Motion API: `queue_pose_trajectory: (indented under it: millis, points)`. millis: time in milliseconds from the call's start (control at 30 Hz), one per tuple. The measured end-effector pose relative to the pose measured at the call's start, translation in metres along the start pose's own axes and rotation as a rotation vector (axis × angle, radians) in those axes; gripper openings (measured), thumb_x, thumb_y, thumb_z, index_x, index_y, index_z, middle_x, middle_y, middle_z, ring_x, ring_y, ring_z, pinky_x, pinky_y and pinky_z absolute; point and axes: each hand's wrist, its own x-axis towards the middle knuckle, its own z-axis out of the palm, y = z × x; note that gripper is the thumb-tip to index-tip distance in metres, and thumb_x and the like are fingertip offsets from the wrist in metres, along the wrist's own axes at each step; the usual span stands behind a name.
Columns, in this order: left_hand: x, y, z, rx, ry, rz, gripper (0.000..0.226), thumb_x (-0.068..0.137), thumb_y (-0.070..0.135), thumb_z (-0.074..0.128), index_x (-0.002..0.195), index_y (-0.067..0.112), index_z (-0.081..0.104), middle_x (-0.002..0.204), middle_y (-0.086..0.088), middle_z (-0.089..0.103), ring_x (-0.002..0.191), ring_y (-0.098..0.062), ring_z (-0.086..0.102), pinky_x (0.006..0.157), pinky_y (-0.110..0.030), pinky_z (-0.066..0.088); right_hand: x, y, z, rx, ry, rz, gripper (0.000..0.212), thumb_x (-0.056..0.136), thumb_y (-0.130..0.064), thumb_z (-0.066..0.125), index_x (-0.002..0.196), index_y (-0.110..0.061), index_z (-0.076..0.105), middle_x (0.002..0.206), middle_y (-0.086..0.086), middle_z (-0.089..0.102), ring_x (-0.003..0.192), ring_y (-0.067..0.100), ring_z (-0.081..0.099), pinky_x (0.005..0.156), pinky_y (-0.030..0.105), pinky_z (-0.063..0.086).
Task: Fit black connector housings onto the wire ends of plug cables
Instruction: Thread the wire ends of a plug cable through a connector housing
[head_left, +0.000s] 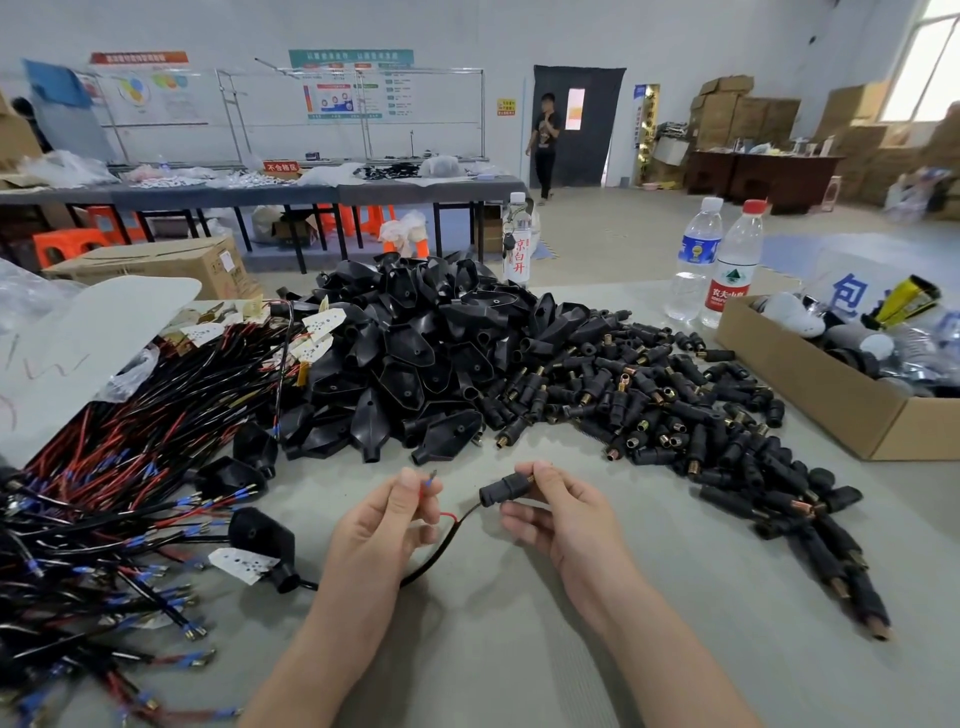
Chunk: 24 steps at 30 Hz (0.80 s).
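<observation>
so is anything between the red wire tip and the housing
Nothing visible. The left hand pinches the red wire tip, the right hand holds the housing, with only open air between them.

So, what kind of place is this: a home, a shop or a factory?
Most likely a factory assembly workshop: heaps of black connector housings and bundled red and black wires lie on the table, long workbenches stand behind, and cartons are stacked by the far wall.
</observation>
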Motion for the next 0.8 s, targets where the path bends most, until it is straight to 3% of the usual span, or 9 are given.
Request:
queue_pose_trajectory:
  millis: [200,300,467,600,800]
  points:
    - [0.000,-0.003,-0.001,0.090,-0.032,-0.002,0.046,0.076,0.067,0.066,0.074,0.021,0.068,0.064,-0.002,0.053,0.063,-0.011,0.052,0.078,-0.037,0.039,0.001,0.000,0.000,0.063,0.022,0.021,0.026,0.102,-0.021,0.052,0.099,-0.001,0.070,0.093,0.016,0.074,0.068,0.020,0.072,0.060,0.024,0.058]
    - [0.000,-0.002,0.002,0.093,0.005,-0.023,0.040,0.078,0.059,0.067,0.069,0.020,0.067,0.067,-0.004,0.058,0.064,-0.015,0.056,0.075,-0.035,0.047,0.001,0.000,0.000,0.063,0.027,0.015,0.026,0.102,-0.021,0.052,0.099,-0.002,0.069,0.094,0.016,0.074,0.070,0.020,0.072,0.061,0.024,0.058]
    - [-0.003,-0.007,0.005,0.203,0.097,0.013,0.029,0.099,0.024,0.058,0.076,0.007,0.064,0.068,-0.006,0.067,0.064,-0.015,0.062,0.071,-0.029,0.054,-0.001,0.000,0.001,0.046,0.005,-0.001,0.027,0.103,-0.022,0.050,0.103,-0.002,0.069,0.102,0.019,0.074,0.075,0.022,0.072,0.064,0.024,0.058]
    - [-0.004,-0.005,0.008,0.235,0.122,0.034,0.028,0.099,0.018,0.057,0.080,-0.002,0.061,0.066,-0.008,0.068,0.061,-0.013,0.062,0.063,-0.020,0.054,-0.003,-0.001,0.002,0.043,-0.017,-0.013,0.025,0.102,-0.022,0.052,0.101,-0.005,0.071,0.102,0.018,0.074,0.074,0.022,0.073,0.063,0.025,0.058]
    - [-0.006,-0.003,0.011,0.296,0.110,0.040,0.026,0.099,0.016,0.057,0.083,-0.004,0.061,0.069,-0.009,0.070,0.061,-0.012,0.063,0.063,-0.020,0.054,-0.004,-0.001,0.003,0.035,-0.017,-0.029,0.024,0.102,-0.022,0.053,0.100,-0.007,0.072,0.108,0.018,0.068,0.074,0.025,0.073,0.064,0.027,0.059]
